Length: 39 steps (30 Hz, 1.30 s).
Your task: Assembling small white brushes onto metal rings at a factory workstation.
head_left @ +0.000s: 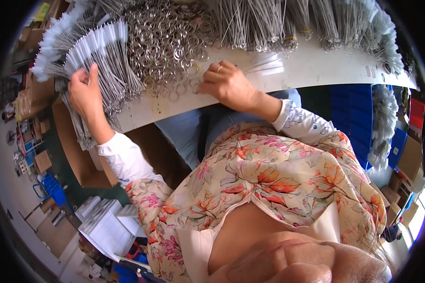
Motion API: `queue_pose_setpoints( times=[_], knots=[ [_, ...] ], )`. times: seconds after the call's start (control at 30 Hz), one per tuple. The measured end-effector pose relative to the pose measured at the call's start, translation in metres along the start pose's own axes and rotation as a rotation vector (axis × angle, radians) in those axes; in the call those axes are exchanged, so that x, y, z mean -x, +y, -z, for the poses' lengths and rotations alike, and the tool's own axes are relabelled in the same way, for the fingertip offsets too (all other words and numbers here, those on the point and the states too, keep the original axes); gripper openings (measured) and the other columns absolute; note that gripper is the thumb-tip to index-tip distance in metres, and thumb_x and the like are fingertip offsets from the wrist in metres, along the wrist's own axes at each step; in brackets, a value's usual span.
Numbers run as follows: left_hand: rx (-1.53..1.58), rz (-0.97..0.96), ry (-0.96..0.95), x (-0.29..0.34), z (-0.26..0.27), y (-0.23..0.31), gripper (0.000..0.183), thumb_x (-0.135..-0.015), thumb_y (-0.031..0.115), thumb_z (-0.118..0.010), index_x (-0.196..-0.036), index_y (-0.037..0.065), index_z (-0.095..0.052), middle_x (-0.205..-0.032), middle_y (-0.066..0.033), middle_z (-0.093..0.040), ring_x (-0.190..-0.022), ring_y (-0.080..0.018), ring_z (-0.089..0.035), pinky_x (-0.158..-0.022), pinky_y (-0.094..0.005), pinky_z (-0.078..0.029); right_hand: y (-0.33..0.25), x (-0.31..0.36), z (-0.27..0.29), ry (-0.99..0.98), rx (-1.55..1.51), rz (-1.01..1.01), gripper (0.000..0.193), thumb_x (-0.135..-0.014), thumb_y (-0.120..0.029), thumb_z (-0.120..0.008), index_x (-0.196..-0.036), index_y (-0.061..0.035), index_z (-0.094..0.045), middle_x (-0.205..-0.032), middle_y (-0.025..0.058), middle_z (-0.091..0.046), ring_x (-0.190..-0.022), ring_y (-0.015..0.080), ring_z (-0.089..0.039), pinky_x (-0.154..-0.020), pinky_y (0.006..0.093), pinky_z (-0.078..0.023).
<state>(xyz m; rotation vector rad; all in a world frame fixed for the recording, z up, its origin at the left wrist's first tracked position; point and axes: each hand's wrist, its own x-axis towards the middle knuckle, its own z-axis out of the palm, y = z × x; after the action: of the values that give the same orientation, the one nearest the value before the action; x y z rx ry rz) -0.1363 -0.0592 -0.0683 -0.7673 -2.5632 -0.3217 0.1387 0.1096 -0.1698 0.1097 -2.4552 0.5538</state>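
Note:
My left hand (86,94) is at the near left edge of a fanned pile of thin wire brushes (106,56) with white bristle ends. Its fingers are loosely curled, the thumb stands apart from them, and no brush shows between them. Beside the loose metal rings, my right hand (229,87) is closed, fingers bent and pressed together. Its fingertips are right by a metal ring (193,85) at the pile's near side; whatever they grip is hidden. Behind both hands spreads a large heap of metal rings (167,40).
Bundles of wire brushes (255,26) line the far side of the white table (297,70). A few single wires (267,63) lie right of my right hand. Below the table's left end stands an open cardboard box (82,155). Blue bins (352,118) stand at the right.

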Motion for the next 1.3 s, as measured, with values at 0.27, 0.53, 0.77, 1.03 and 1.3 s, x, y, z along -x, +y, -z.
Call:
queue_pose_setpoints(
  times=[0.27, 0.53, 0.77, 1.03, 1.3],
  knots=[
    [0.280, 0.044, -0.059, -0.003, -0.030, -0.022, 0.028, -0.078, 0.034, -0.066, -0.089, 0.009, -0.067, -0.079, -0.0093, -0.067, -0.073, -0.0258, -0.064, -0.065, -0.0327, -0.048, 0.070, -0.035, 0.068, 0.160, 0.025, -0.325, 0.011, -0.073, -0.015, -0.065, -0.084, -0.0135, -0.065, -0.086, 0.0060, -0.062, -0.078, 0.0250, -0.061, -0.066, 0.0342, -0.051],
    [0.206, 0.098, -0.048, 0.004, -0.010, -0.011, 0.022, -0.079, 0.031, -0.064, -0.084, 0.010, -0.067, -0.076, -0.0084, -0.066, -0.069, -0.0250, -0.063, -0.062, -0.0333, -0.047, 0.110, -0.063, 0.109, 0.009, 0.387, -0.579, 0.023, -0.079, -0.030, -0.061, -0.093, -0.0130, -0.066, -0.082, 0.0088, -0.064, -0.073, 0.0265, -0.063, -0.067, 0.0357, -0.048],
    [1.320, 0.298, 0.385, -0.006, 0.028, -0.019, 0.017, -0.091, 0.015, -0.054, -0.089, 0.000, -0.060, -0.087, -0.0102, -0.063, -0.077, -0.0159, -0.063, -0.063, -0.0267, -0.051, 0.114, -0.060, 0.144, 0.609, -0.375, -0.695, 0.023, -0.086, -0.015, -0.057, -0.102, -0.0001, -0.064, -0.081, 0.0026, -0.059, -0.061, 0.0060, -0.048, -0.055, 0.0198, -0.040],
    [0.193, 0.434, -0.471, -0.003, -0.028, -0.176, 0.049, -0.073, 0.048, -0.068, -0.081, 0.000, -0.064, -0.068, -0.0110, -0.062, -0.062, -0.0200, -0.057, -0.062, -0.0367, -0.045, 0.174, 0.020, 0.241, 0.926, -0.556, -0.808, 0.026, -0.090, -0.020, -0.049, -0.103, 0.0001, -0.059, -0.075, 0.0029, -0.051, -0.062, 0.0095, -0.047, -0.057, 0.0194, -0.041],
    [0.577, 0.320, -0.453, 0.020, -0.062, -0.224, 0.022, -0.087, 0.016, -0.056, -0.077, -0.003, -0.055, -0.066, -0.0047, -0.049, -0.062, -0.0141, -0.041, -0.057, -0.0320, -0.037, 0.187, 0.088, 0.266, 0.502, 0.485, -0.873, 0.026, -0.086, -0.008, -0.045, -0.097, -0.0170, -0.067, -0.092, 0.0020, -0.064, -0.062, 0.0138, -0.059, -0.066, 0.0252, -0.048]
  ],
)
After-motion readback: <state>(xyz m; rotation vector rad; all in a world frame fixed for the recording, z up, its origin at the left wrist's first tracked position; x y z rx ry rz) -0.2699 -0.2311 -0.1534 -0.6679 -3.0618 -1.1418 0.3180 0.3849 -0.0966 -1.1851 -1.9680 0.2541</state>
